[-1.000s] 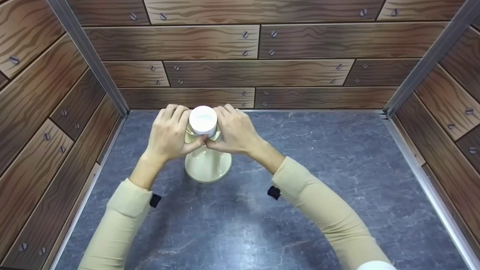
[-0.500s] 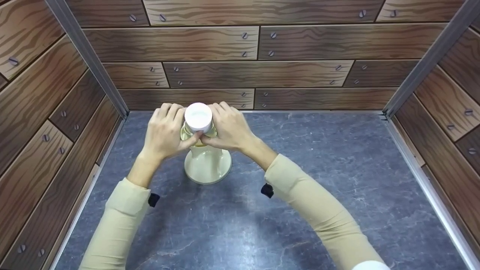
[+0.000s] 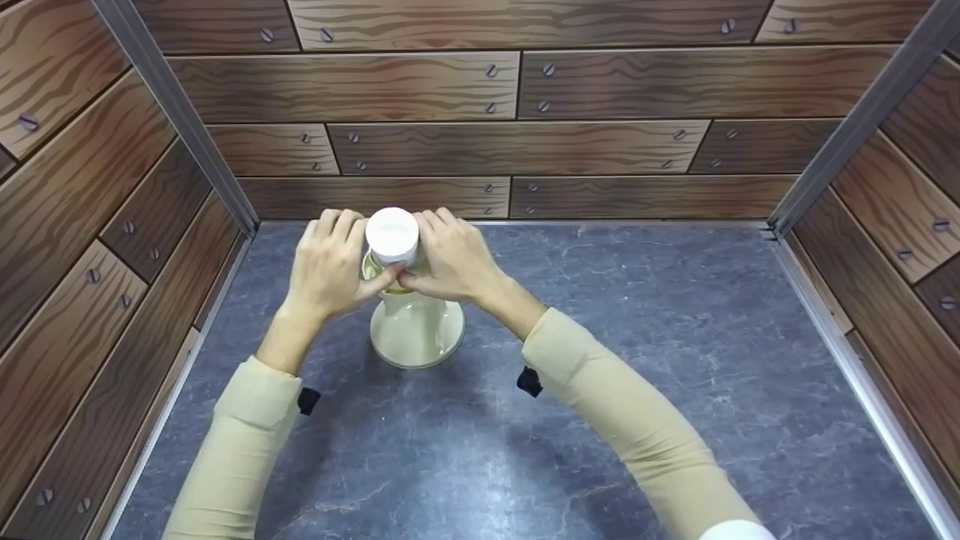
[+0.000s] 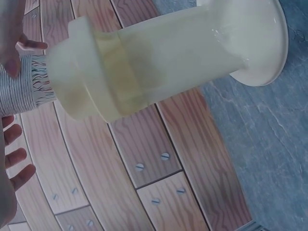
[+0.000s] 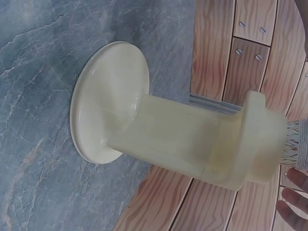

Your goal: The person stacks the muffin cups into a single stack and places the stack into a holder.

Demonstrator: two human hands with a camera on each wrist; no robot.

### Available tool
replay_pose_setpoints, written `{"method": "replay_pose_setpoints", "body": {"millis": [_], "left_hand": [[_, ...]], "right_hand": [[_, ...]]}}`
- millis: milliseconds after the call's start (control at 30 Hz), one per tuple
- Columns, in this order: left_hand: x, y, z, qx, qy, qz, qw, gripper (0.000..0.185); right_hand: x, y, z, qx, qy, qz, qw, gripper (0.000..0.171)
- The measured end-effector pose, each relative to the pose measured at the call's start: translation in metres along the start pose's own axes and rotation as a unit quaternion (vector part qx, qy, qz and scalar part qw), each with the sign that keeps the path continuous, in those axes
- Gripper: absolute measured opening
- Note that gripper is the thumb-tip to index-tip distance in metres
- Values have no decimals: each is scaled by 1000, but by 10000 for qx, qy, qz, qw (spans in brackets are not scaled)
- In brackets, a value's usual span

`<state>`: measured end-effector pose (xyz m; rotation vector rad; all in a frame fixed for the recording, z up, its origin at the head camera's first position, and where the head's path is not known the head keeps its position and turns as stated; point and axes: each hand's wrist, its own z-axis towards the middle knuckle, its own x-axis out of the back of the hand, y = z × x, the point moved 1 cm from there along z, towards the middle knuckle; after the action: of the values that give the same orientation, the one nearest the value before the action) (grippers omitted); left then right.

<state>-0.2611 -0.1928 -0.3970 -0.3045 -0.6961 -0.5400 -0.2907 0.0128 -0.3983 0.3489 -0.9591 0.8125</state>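
Both hands hold a stack of white paper cups (image 3: pixel 392 231) upright over a cream cup dispenser (image 3: pixel 417 330). My left hand (image 3: pixel 328 262) grips the stack from the left, my right hand (image 3: pixel 455 255) from the right, thumbs meeting at its near side. In the left wrist view, the ridged cup rims (image 4: pixel 18 91) show between thumb and fingers; below them the lowest cup's coloured pattern (image 4: pixel 43 79) reaches the dispenser's top. The dispenser has a round foot, a translucent tube (image 5: pixel 168 132) and a wider collar (image 5: pixel 250 139). Its top is partly hidden by the hands in the head view.
The dispenser stands on a dark blue marbled surface (image 3: pixel 637 360). Wood-patterned walls (image 3: pixel 420 146) enclose the back and both sides, with grey metal strips (image 3: pixel 847 127) along the corners. A black strap end (image 3: pixel 529 382) sticks out from the right sleeve.
Both hands have shifted a little to the left with the cup stack, the right forearm following. More of the dispenser's collar shows at the left. The dispenser's foot stays in place.
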Motion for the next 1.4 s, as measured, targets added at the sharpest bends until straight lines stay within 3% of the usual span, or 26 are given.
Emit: {"method": "replay_pose_setpoints", "body": {"millis": [567, 967, 1400], "left_hand": [[-8, -6, -3, 63, -184, -36, 9998, 65], [-13, -9, -3, -23, -55, -92, 9999, 65], [-24, -12, -5, 120, -265, -126, 9995, 68]], "right_hand": [[-13, 2, 2, -172, -45, 14, 9998, 71], [-15, 4, 2, -334, -275, 85, 9990, 73], [-23, 9, -2, -353, -252, 29, 9991, 69]]}}
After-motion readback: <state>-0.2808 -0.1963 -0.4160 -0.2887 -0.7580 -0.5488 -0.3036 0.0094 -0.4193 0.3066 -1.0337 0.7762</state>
